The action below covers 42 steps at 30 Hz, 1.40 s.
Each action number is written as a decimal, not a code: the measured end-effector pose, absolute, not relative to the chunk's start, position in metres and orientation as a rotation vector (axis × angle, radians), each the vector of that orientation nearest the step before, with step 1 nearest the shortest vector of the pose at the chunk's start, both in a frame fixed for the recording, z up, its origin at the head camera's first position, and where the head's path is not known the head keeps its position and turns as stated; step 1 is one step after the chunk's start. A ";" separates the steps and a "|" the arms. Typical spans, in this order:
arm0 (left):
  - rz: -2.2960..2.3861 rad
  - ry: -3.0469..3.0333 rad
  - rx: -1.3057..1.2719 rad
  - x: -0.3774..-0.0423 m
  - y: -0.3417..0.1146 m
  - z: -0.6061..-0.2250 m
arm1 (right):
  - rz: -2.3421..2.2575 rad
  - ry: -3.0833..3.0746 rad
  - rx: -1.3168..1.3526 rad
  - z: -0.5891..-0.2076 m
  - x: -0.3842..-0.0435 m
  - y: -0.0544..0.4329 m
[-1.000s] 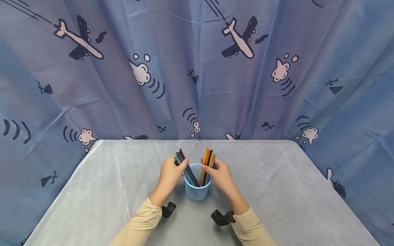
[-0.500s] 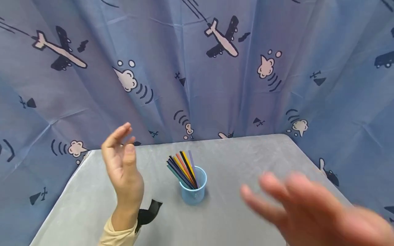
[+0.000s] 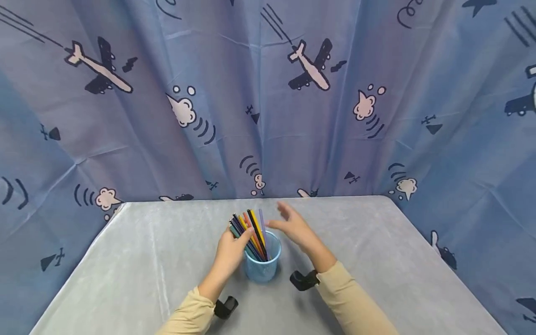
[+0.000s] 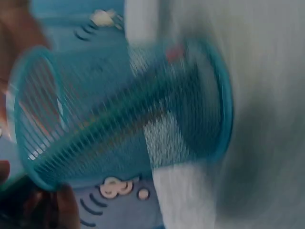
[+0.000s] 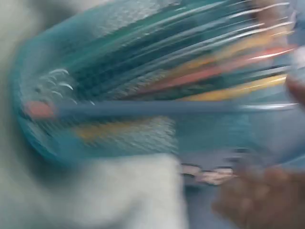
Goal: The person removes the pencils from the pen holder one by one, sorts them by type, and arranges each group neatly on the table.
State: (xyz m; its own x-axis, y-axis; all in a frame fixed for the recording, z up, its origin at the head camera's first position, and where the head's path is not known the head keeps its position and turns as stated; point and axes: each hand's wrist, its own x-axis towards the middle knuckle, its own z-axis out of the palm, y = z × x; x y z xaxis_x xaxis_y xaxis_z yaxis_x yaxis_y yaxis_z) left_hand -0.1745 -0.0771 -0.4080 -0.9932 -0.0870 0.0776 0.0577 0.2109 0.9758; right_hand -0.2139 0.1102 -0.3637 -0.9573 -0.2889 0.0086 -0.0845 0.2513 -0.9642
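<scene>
A light blue mesh pencil cup [image 3: 261,272] stands upright on the table, holding a bunch of coloured pencils [image 3: 253,232] that lean left. My left hand [image 3: 228,251] grips the dark and green pencils at the cup's left rim, thumb across their front. The left wrist view is blurred, but fingertips [image 4: 64,205] show around a green pencil [image 4: 100,121] by the rim. On the other side my right hand [image 3: 297,230] is spread, its thumb close to a lilac pencil [image 3: 262,221]; whether they touch I cannot tell. Through the mesh, that lilac pencil [image 5: 157,109] reaches the cup's bottom.
The table [image 3: 356,246] has a pale grey cloth. Behind it hangs a blue curtain [image 3: 234,107] printed with planes and clouds. A black wrist mount [image 3: 226,307] juts from the left sleeve and another black mount [image 3: 303,280] from the right.
Both hands first held separate bunches in the cup, then lifted away while the pencils leaned left together. Now they are back: the left on the pencils, the right beside the lilac one.
</scene>
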 end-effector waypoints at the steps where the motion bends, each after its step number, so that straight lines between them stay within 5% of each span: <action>1: -1.854 -2.365 0.013 -0.181 -0.077 -0.408 | -1.720 2.320 -0.328 -0.380 -0.230 0.103; 8: -1.622 -2.600 -0.068 -0.212 -0.082 -0.395 | -1.613 2.232 -0.453 -0.409 -0.250 0.090; 17: -1.561 -2.689 -0.255 -0.229 -0.090 -0.373 | -1.754 2.390 -0.253 -0.401 -0.235 0.082; 25: -1.571 -2.596 0.026 -0.215 -0.087 -0.380 | -1.815 2.541 -0.032 -0.405 -0.216 0.079; 42: -1.888 -2.518 0.006 -0.221 -0.076 -0.401 | -1.852 2.543 -0.112 -0.414 -0.211 0.081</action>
